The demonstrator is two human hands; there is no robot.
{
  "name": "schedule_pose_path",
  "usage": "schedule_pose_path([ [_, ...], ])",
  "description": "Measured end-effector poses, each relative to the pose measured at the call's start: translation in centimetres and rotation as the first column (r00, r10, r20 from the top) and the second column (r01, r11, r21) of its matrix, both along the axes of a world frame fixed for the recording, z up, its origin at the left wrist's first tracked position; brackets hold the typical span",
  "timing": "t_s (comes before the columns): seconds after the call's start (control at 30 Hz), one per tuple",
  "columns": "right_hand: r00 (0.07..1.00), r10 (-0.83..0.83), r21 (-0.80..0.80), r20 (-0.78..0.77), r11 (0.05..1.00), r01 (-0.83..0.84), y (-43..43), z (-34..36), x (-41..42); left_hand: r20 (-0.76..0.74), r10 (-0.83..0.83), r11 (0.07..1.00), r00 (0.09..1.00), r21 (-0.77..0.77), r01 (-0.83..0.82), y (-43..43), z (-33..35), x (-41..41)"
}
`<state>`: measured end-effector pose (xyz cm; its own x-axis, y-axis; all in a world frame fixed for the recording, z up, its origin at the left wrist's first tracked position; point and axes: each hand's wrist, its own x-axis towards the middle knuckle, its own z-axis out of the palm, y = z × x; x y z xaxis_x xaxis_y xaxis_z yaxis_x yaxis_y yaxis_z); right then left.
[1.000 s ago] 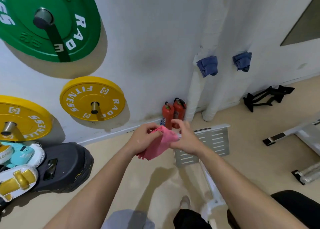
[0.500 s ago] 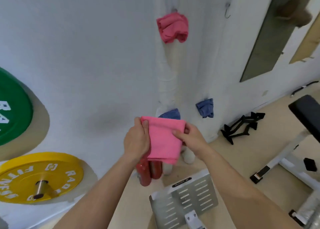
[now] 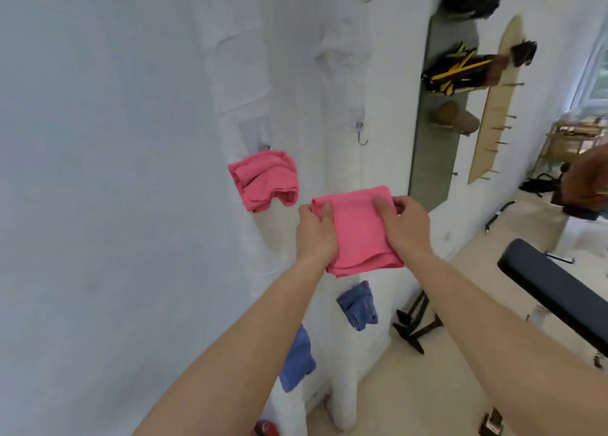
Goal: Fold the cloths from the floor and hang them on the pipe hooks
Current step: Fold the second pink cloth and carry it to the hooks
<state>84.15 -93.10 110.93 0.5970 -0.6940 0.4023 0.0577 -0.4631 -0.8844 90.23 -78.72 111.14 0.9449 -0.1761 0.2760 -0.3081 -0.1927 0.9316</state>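
While held up in front of the right white wrapped pipe (image 3: 345, 73), folded pink square cloth (image 3: 358, 234) sits below a small metal hook (image 3: 362, 137) | left hand (image 3: 316, 236) pinches its left edge, thumb on front | right hand (image 3: 408, 230) pinches its upper right corner | crumpled pink cloth (image 3: 263, 180) hangs from left white wrapped pipe (image 3: 237, 73)

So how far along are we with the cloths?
Done: the hung pink cloth is on a pipe hook, with an upper blue cloth and a lower blue cloth beneath. In hand: the folded pink cloth, gripped by the left hand and right hand. Left: hanging it; the bare hook above looks nearest. Whether more lie on the floor cannot be told.
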Motion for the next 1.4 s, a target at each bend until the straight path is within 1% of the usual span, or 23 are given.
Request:
schedule_pose_path([
  [0.07,1.000,0.013,-0.023,0.000,1.000,-0.013,-3.5,2.1,2.5,-0.020,0.017,0.999,1.000,-0.042,-0.018,-3.4,1.6,2.3],
  [0.23,0.992,0.114,-0.060,-0.059,0.991,-0.118,-11.1,7.4,10.3,0.020,0.097,0.973,0.995,-0.211,-0.090,-10.7,5.4,9.0],
  [0.3,0.988,0.151,-0.077,-0.043,0.985,-0.154,-13.8,9.7,13.4,0.021,0.126,0.951,0.992,-0.289,-0.114,-13.1,6.6,11.6],
  [0.37,0.982,0.187,-0.085,-0.024,0.978,-0.189,-16.4,11.8,16.2,0.043,0.133,0.937,0.990,-0.330,-0.111,-15.2,7.6,14.0],
  [0.5,0.924,0.377,-0.072,-0.056,0.922,-0.381,-20.6,14.3,21.0,0.130,0.196,0.914,0.972,-0.383,-0.133,-17.7,9.4,18.4],
  [0.63,0.893,0.443,-0.079,-0.074,0.890,-0.448,-23.0,13.5,24.2,0.103,0.230,0.913,0.968,-0.366,-0.178,-18.5,9.1,21.4],
  [0.73,0.857,0.506,-0.022,-0.098,0.860,-0.510,-23.8,12.0,25.6,0.092,0.240,0.921,0.966,-0.338,-0.196,-18.4,8.1,22.1],
  [0.8,0.827,0.551,0.049,-0.109,0.834,-0.549,-24.2,10.5,25.8,0.049,0.208,0.922,0.977,-0.343,-0.179,-18.1,7.5,22.3],
  [0.87,0.809,0.576,0.109,-0.117,0.817,-0.566,-24.4,8.7,25.6,-0.056,0.109,0.912,0.992,-0.392,-0.123,-17.6,6.4,22.3],
  [0.93,0.803,0.590,0.156,-0.090,0.804,-0.574,-24.3,7.0,25.1,-0.173,-0.001,0.907,0.985,-0.414,-0.072,-17.3,5.2,21.7],
  [1.0,0.811,0.584,0.150,-0.034,0.805,-0.574,-24.1,6.1,25.0,-0.260,-0.083,0.902,0.962,-0.430,-0.038,-17.1,4.6,21.0],
  [1.07,0.827,0.562,0.115,-0.008,0.822,-0.558,-23.9,6.1,24.8,-0.284,-0.098,0.909,0.954,-0.416,-0.030,-16.9,4.7,20.9],
  [1.1,0.837,0.548,0.092,-0.021,0.834,-0.544,-23.7,6.3,24.6,-0.252,-0.058,0.921,0.966,-0.387,-0.046,-16.9,4.9,21.1],
  [1.13,0.842,0.538,0.065,-0.045,0.843,-0.535,-23.6,6.6,24.3,-0.179,0.025,0.948,0.983,-0.308,-0.081,-16.8,5.2,21.3],
  [1.17,0.838,0.541,0.067,-0.066,0.841,-0.538,-23.4,6.9,24.0,-0.056,0.127,0.972,0.990,-0.193,-0.135,-16.7,5.5,21.3],
  [1.2,0.824,0.561,0.119,-0.076,0.826,-0.551,-23.2,7.4,23.6,0.095,0.206,0.977,0.974,-0.070,-0.200,-16.7,5.9,21.1],
  [1.23,0.802,0.592,0.195,-0.082,0.798,-0.570,-23.0,7.9,23.1,0.256,0.246,0.965,0.935,0.029,-0.261,-16.7,6.1,20.8],
  [1.27,0.777,0.623,0.255,-0.088,0.768,-0.587,-22.9,8.3,22.8,0.394,0.243,0.948,0.886,0.095,-0.302,-16.6,6.3,20.5],
  [1.3,0.752,0.652,0.274,-0.101,0.745,-0.608,-22.9,8.7,22.5,0.495,0.216,0.938,0.841,0.132,-0.319,-16.7,6.5,20.3],
  [1.33,0.731,0.667,0.231,-0.146,0.741,-0.630,-23.0,9.0,22.4,0.570,0.179,0.929,0.802,0.170,-0.328,-16.8,6.7,20.0],
  [1.37,0.718,0.664,0.150,-0.207,0.747,-0.648,-23.0,9.2,22.3,0.620,0.137,0.917,0.773,0.215,-0.335,-16.8,6.8,20.0],
  [1.4,0.726,0.638,0.049,-0.256,0.759,-0.649,-23.0,9.2,22.3,0.641,0.090,0.904,0.762,0.269,-0.333,-16.8,7.0,19.8],
])
